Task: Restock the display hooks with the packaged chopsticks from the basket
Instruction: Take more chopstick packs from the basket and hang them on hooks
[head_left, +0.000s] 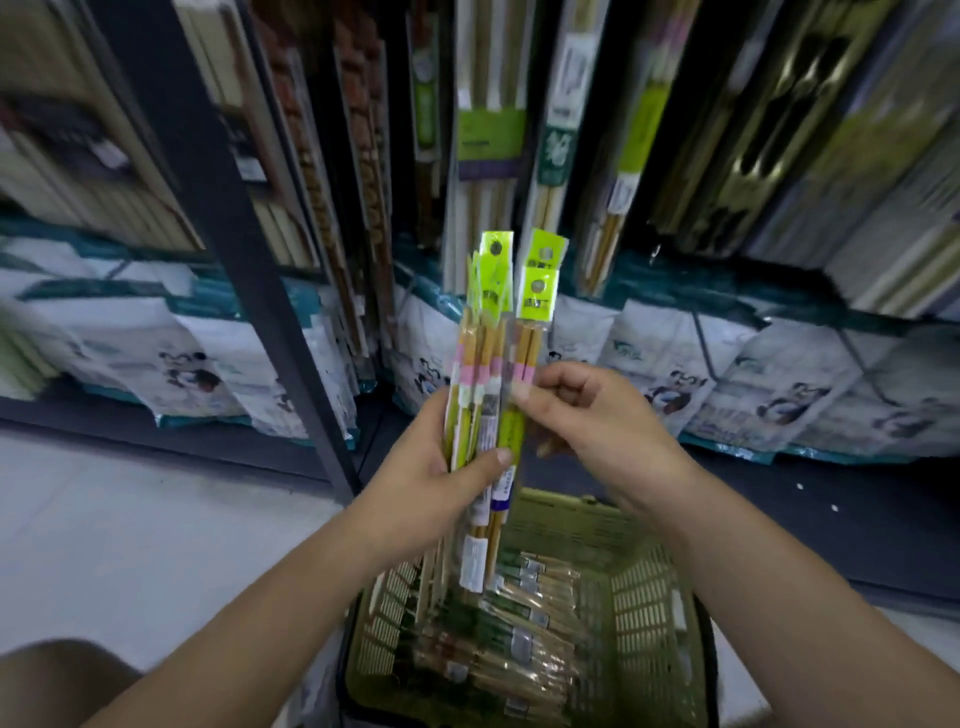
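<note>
**Chopstick packs held up in both hands above the basket**

The left hand gripped a bundle of clear-plastic chopstick packs with neon yellow-green header cards. Its thumb lay across the front of the bundle and its fingers were wrapped behind. The right hand had its fingers curled, with thumb and forefinger pinching the outermost pack near its pink band, at the right edge of the bundle. This pack touched the others lower down and stood a little apart from them at the header card. The packs stood nearly upright, header cards on top.

Directly below the hands sat an olive-green slotted plastic basket. In it lay more packaged wooden chopsticks on their sides, heaped toward the left half. The lower ends of the held bundle hung just over the basket's far rim.

Behind the bundle hung long packs of chopsticks in green, white and dark sleeves, crowded side by side. The hooks carrying them could not be made out. A dark metal upright post slanted down on the left of the display. Under the hanging packs a row of white bags printed with pandas filled the low shelf. A pale floor spread to the left, and a bare knee showed at the lower left corner. Much of the shelving was blurred.
</note>
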